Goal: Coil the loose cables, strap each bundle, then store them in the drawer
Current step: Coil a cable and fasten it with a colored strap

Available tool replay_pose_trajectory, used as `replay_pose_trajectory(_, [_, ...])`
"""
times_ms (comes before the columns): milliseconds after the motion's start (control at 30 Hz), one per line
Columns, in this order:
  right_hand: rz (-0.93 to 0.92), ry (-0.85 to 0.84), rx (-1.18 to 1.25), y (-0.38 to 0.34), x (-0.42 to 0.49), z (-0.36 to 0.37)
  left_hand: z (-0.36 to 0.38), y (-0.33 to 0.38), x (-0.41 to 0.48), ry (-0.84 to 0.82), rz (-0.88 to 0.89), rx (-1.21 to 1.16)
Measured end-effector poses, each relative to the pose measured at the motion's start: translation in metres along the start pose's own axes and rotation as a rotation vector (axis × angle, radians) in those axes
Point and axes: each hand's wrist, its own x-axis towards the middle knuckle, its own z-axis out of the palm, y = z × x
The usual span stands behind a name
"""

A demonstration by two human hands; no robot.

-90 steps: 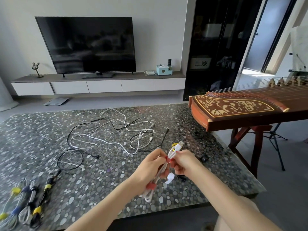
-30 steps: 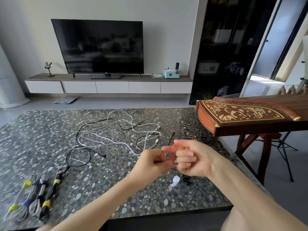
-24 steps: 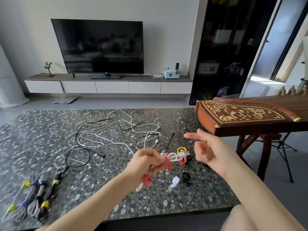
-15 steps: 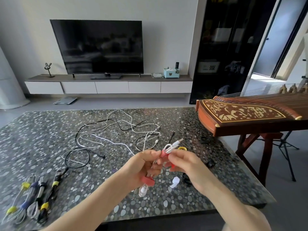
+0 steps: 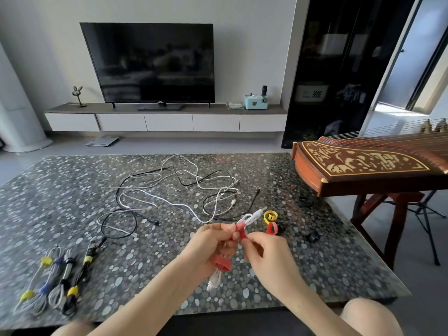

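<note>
Head view, left hand [image 5: 209, 247] gripping cable bundle [image 5: 250, 218], right hand [image 5: 268, 252] pinching strap [image 5: 241, 231]

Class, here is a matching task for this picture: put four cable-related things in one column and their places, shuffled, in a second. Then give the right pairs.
Things
1. white cable bundle
2. loose cables
3. strapped bundles
4. yellow strap ring

Places
A. near-left part of the table
B. gripped by the left hand, pinched by the right hand
C. spread over the middle of the table
D. lying on the table just beyond the right hand

Pairs: 1-B, 2-C, 3-A, 4-D
</note>
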Motion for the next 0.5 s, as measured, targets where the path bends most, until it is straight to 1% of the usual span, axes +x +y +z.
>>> replay_pose_trajectory(67, [0.005,-0.008,-0.007,-0.006,0.004,-0.004,-0.001,-0.003,0.0,0.091,0.11,0.255])
replay_pose_trajectory(100, [0.027,-0.015,0.008,-0.009,0.008,-0.007,-0.001,-0.003,0.0,0.127,0.203,0.412])
replay_pose_trajectory(133, [0.065,-0.022,0.037,-0.012,0.011,-0.01,-0.002,-0.004,0.0,0.16,0.327,0.575])
replay_pose_trajectory(200, [0.208,-0.025,0.174,-0.019,0.019,-0.013,-0.003,-0.004,0.001,0.193,0.643,0.888])
replay_pose_trajectory(267, [0.391,-0.027,0.386,-0.022,0.025,-0.015,-0.006,-0.004,0.005,0.141,0.976,1.137])
replay_pose_trajectory(300, [0.464,-0.028,0.496,-0.024,0.028,-0.017,-0.007,-0.003,0.006,0.107,1.104,1.225])
replay_pose_trajectory(367, [0.594,-0.037,0.725,-0.026,0.032,-0.02,-0.01,0.001,0.009,0.061,1.247,1.32])
replay_pose_trajectory(433, [0.703,-0.061,0.93,-0.026,0.034,-0.023,-0.012,0.005,0.01,0.016,1.302,1.359])
replay_pose_trajectory(500, [0.767,-0.077,1.026,-0.026,0.034,-0.024,-0.012,0.006,0.01,-0.028,1.326,1.398])
